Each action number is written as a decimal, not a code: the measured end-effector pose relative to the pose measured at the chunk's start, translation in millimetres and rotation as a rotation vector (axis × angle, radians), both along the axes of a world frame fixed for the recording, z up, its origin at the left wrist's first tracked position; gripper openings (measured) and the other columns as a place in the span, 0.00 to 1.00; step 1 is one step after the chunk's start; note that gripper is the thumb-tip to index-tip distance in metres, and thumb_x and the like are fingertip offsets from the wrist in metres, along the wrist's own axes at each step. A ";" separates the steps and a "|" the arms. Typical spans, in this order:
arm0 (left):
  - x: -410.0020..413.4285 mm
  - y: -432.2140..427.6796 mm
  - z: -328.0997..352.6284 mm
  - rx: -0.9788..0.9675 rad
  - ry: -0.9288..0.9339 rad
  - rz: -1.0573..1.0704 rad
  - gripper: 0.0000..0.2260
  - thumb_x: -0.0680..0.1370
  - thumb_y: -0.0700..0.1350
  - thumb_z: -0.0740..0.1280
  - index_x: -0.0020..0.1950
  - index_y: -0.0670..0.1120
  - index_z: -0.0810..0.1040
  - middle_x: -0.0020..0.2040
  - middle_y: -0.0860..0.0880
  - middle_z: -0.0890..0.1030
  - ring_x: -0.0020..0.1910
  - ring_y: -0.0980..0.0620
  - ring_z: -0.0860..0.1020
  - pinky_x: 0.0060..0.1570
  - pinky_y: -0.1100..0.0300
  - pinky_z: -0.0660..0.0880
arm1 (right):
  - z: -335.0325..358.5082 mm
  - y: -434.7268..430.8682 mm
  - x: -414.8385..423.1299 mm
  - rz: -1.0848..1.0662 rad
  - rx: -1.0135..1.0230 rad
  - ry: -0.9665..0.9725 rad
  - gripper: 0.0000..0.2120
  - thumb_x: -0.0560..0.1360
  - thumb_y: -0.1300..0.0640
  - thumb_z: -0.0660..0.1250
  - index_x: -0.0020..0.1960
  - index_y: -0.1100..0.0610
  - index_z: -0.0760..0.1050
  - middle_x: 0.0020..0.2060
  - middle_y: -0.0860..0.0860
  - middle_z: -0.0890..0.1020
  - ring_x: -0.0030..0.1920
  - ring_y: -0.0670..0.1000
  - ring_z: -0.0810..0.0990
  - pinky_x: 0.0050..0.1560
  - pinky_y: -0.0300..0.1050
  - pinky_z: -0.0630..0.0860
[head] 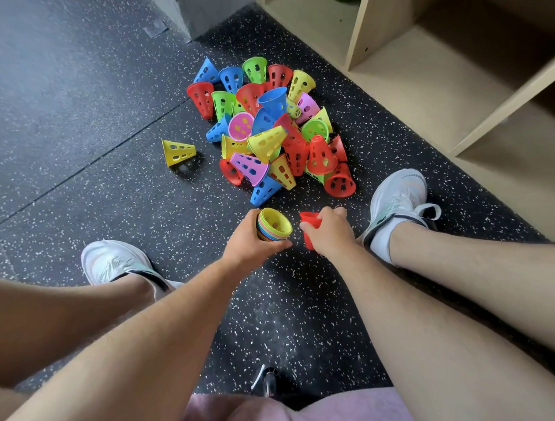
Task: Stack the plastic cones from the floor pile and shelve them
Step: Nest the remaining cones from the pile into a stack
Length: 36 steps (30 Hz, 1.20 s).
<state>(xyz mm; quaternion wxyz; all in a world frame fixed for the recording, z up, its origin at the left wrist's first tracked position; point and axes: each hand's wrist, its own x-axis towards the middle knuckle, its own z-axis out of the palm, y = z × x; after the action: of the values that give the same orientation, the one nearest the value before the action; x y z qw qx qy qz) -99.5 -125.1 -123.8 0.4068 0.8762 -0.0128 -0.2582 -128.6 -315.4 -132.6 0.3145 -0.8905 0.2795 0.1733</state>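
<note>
Cone pile (271,128) on the floor (75,123), lone cone (178,151) near its left, shelf unit (423,76) at its right

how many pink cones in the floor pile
3 pink cones: one on the right side, one mouth facing up left of centre, one lying near the front. More may be buried.

So there's a messy pile of small perforated plastic cones (268,131) in red, blue, green, yellow and pink heaped on the floor (110,201). Most are tipped on their sides and a few are upright. One yellow perforated cone (178,151) is left lying on its side just left of the heap, apart from it. A nested stack of multicoloured cones (275,225), wide mouth up and yellow innermost, is gripped in the left hand (250,245). A single red plastic cone (308,221) is held in the right hand (329,232), right beside the stack. A pale wooden cubby shelf (423,76) is seen just right of the pile.
</note>
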 end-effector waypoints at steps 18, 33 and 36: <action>2.4 -0.2 7.8 -0.041 0.016 0.121 0.30 0.66 0.52 0.84 0.62 0.54 0.73 0.52 0.56 0.82 0.47 0.60 0.80 0.42 0.67 0.73 | 26.4 10.3 22.4 0.143 0.140 -0.470 0.17 0.85 0.50 0.54 0.69 0.53 0.73 0.64 0.51 0.78 0.64 0.54 0.70 0.65 0.51 0.69; 25.9 -37.7 13.8 -0.168 -0.025 0.146 0.28 0.66 0.51 0.85 0.59 0.54 0.73 0.49 0.55 0.82 0.47 0.56 0.81 0.49 0.60 0.78 | 2.4 -21.7 29.6 -0.197 0.038 -0.510 0.14 0.81 0.54 0.56 0.54 0.53 0.81 0.67 0.48 0.75 0.66 0.52 0.71 0.69 0.47 0.66; 26.1 -46.5 4.9 -0.189 -0.006 0.149 0.28 0.65 0.53 0.84 0.59 0.55 0.74 0.51 0.54 0.83 0.49 0.55 0.82 0.53 0.55 0.80 | -7.7 -40.9 34.6 -0.227 -0.088 -0.396 0.15 0.78 0.58 0.58 0.56 0.53 0.82 0.74 0.50 0.68 0.70 0.57 0.65 0.72 0.50 0.63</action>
<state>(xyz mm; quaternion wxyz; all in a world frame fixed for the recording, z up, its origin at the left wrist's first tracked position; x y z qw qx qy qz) -73.4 -171.6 -118.9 0.5055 0.8333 0.0267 -0.2222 -94.0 -356.3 -140.3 0.3415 -0.8828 0.3180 -0.0539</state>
